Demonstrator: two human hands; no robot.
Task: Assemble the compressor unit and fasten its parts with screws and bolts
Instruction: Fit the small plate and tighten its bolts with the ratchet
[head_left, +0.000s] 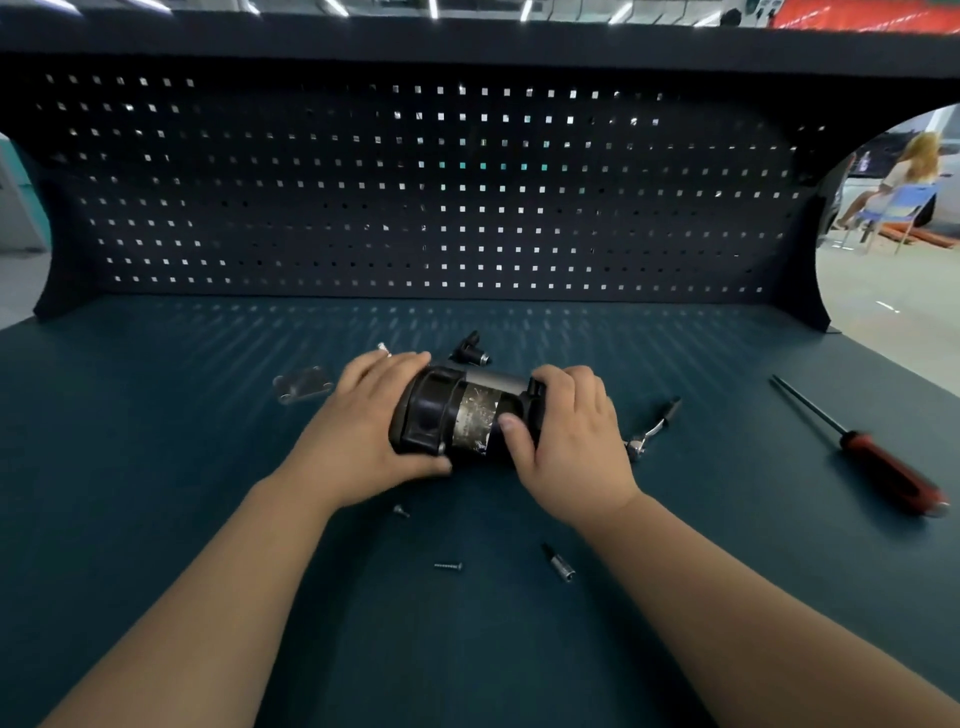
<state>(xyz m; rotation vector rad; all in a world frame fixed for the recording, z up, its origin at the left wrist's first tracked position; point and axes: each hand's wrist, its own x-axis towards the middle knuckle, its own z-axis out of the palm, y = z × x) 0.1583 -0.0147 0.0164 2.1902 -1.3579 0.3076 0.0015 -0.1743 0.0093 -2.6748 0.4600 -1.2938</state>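
Black compressor (462, 413) lies on its side — left hand (363, 431) and right hand (566, 441) both wrap fingers around it.

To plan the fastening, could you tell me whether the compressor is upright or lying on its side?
On its side: the compressor runs lengthwise left to right, left hand gripping one end, right hand the other.

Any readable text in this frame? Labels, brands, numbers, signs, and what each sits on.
No text is legible.
Label band on the compressor unit: the print is worn and blurred, unreadable.
Red panel at top right: too blurred to tell if it carries text.
Screwdriver: no marking shows on the red handle.
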